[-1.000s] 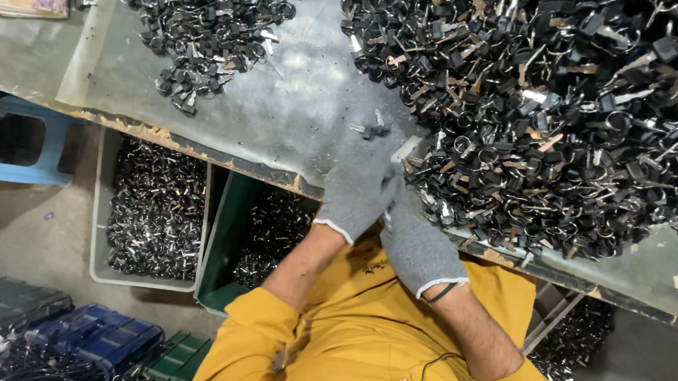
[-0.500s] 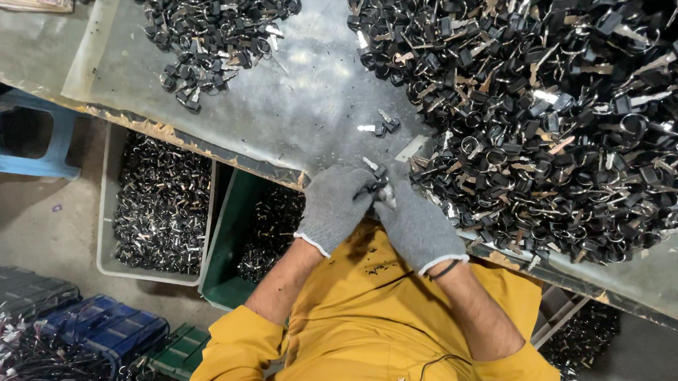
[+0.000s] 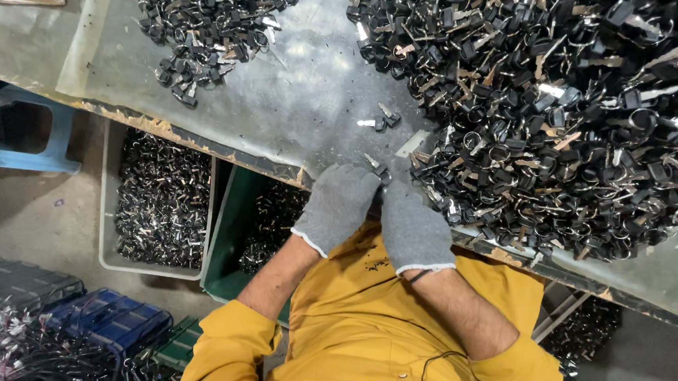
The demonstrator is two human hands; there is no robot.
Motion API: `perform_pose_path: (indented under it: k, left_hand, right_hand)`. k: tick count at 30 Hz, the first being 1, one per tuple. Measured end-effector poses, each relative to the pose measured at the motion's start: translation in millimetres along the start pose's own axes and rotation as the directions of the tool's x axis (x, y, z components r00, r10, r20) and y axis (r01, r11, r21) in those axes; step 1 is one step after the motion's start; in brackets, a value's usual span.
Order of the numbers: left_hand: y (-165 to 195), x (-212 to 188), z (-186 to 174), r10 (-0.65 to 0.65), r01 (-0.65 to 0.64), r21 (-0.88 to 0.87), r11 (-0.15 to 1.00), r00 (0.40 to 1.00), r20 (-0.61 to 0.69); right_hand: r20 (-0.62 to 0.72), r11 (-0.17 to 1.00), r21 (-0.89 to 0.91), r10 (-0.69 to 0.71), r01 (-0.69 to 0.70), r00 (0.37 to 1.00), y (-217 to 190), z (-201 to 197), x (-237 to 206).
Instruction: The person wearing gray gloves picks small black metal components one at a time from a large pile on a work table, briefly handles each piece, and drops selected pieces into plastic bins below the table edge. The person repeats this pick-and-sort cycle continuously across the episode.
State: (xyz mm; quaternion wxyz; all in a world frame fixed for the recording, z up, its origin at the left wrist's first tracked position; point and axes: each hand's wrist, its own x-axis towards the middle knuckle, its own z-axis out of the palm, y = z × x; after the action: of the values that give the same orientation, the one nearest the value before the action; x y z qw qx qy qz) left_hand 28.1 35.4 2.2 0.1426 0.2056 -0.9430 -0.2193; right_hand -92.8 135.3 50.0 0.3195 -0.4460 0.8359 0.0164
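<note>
gloves are covering both hands, grey knit ones, and the hands are meeting at the near edge of the table (image 3: 312,118). the left hand (image 3: 339,206) and the right hand (image 3: 413,228) are pressing side by side, fingers curled in toward each other, and together they are pinching a small black and silver key piece (image 3: 379,169) that is sticking out just above the fingertips. how tightly each hand is closing on it is hard to tell, since the gloves are hiding the fingers.

just right of the hands, a big heap of black key parts (image 3: 563,110) is spreading over most of the table. a smaller heap (image 3: 208,18) is lying at the far left. two loose pieces (image 3: 382,119) are sitting on bare metal between the heaps.

below the table edge, a grey bin (image 3: 162,199) and a green bin (image 3: 262,225) are holding more of the same parts. the person is wearing a yellow shirt (image 3: 369,334).
</note>
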Motion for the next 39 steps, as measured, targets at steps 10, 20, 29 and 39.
perform_pose_path:
  k: [10, 20, 29, 39]
  left_hand:
    - [-5.8, 1.6, 0.6, -0.039, 0.027, -0.155, 0.988, 0.996, -0.078]
    - [-7.6, -11.2, 18.9, 0.019, -0.033, -0.070, 0.997, 0.981, -0.195]
    - [-1.3, -2.2, -2.2, -0.228, 0.204, -0.291, 0.935, 0.972, -0.051]
    - [-5.6, -7.1, 0.1, -0.114, 0.044, -0.312, 0.949, 0.971, -0.211]
  right_hand:
    - [-0.119, 0.986, 0.108, -0.113, 0.126, 0.986, 19.8, 3.0, -1.1]
    - [-0.073, 0.993, 0.070, -0.088, 0.093, 0.993, 14.5, -2.1, 3.5]
    - [0.034, 0.985, 0.156, -0.073, 0.067, 0.997, 7.5, -17.0, -5.7]
    - [-0.038, 0.996, 0.009, -0.093, 0.094, 0.995, 6.0, 6.9, 1.3]
